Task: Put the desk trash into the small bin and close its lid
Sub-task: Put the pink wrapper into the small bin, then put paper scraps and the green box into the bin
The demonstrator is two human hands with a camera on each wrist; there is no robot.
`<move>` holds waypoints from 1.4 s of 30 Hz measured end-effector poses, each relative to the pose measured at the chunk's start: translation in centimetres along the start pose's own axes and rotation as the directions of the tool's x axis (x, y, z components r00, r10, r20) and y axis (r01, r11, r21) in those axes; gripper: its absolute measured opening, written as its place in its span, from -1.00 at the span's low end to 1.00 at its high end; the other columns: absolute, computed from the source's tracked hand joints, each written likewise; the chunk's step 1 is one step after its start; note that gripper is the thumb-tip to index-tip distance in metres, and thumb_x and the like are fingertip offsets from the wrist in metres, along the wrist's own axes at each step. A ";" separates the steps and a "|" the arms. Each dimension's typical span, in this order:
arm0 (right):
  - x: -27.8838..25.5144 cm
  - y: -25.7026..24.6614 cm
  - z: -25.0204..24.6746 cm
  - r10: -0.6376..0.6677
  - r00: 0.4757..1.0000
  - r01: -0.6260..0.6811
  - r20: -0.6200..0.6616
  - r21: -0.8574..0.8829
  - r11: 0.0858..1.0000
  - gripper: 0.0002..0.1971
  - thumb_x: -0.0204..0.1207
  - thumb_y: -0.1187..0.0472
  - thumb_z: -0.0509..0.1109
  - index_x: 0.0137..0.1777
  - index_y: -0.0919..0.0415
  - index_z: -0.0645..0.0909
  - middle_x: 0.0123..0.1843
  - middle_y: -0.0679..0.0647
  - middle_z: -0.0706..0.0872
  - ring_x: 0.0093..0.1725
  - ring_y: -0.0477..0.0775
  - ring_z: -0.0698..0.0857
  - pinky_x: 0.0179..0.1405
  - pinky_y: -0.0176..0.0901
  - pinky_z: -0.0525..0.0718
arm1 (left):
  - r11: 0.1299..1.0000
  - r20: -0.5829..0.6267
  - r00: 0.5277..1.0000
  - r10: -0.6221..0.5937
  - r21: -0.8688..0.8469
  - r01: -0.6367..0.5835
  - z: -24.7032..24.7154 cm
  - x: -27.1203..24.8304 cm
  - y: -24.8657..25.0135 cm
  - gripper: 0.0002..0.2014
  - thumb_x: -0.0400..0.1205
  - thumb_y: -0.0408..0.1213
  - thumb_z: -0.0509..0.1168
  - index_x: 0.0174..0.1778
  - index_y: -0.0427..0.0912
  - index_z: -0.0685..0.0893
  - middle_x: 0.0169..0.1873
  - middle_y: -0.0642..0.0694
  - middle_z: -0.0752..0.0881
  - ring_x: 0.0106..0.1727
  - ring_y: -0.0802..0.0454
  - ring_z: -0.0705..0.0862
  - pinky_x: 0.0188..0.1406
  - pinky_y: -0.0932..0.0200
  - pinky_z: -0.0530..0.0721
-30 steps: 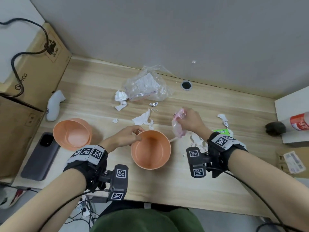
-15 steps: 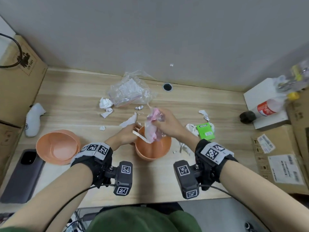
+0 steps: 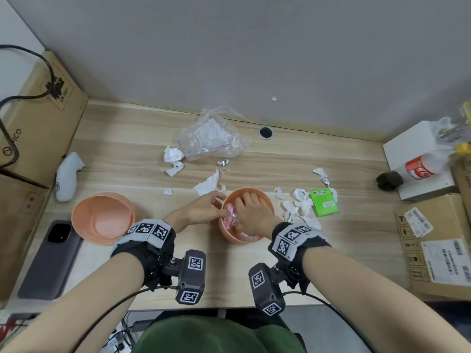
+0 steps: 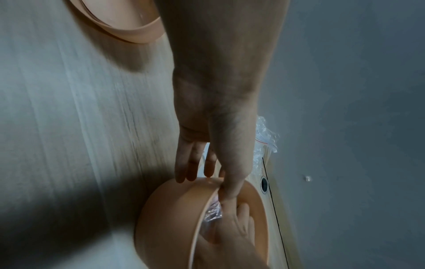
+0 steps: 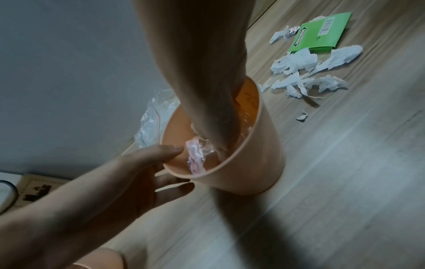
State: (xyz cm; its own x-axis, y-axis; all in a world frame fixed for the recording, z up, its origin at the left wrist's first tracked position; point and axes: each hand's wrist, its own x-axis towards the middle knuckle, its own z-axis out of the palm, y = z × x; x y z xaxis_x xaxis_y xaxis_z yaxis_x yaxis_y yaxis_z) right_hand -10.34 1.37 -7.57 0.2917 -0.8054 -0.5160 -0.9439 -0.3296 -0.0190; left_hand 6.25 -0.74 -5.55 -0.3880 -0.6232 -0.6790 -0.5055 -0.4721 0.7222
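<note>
The small peach bin (image 3: 230,235) stands upright at the desk's middle front. My right hand (image 3: 251,212) reaches down into it, holding a crumpled pink plastic wrapper (image 3: 229,220) against the inner wall; its fingertips are hidden inside. My left hand (image 3: 204,207) pinches the bin's left rim, thumb inside and fingers outside. In the right wrist view the wrapper (image 5: 195,156) lies just under the rim of the bin (image 5: 257,154), beside the left hand (image 5: 138,172). The peach lid (image 3: 102,217) lies upside down to the left.
Torn white tissue scraps (image 3: 298,205) and a green packet (image 3: 323,202) lie right of the bin. More tissue (image 3: 173,155) and a clear zip bag (image 3: 211,141) lie behind. A phone (image 3: 51,258), cardboard boxes (image 3: 438,245) and a bottle (image 3: 420,169) flank the desk.
My right hand carried the pink wrapper from above the desk to over the bin and has now pushed it down inside. The left hand stays on the bin's rim.
</note>
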 end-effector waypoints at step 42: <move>-5.1 15.4 4.7 0.483 0.875 -0.357 0.025 0.707 0.611 -0.24 0.35 0.26 0.51 0.55 0.10 0.30 0.53 0.30 0.26 0.58 0.29 0.24 0.49 0.04 0.31 | 0.993 -0.148 0.984 0.097 0.084 -0.085 1.7 4.2 2.8 -0.74 0.66 -0.27 0.31 0.26 -0.16 0.59 -0.47 -0.05 0.55 -0.36 -0.02 0.69 -0.30 -0.04 0.82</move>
State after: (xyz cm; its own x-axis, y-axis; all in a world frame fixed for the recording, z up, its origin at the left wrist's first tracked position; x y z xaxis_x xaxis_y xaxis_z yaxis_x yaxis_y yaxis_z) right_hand -27.13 2.73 -9.24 -0.2042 -0.8520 -0.4821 -0.7899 0.4343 -0.4329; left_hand 1.90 -3.63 -6.63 -0.3166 -0.7517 -0.5786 -0.5339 -0.3630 0.7637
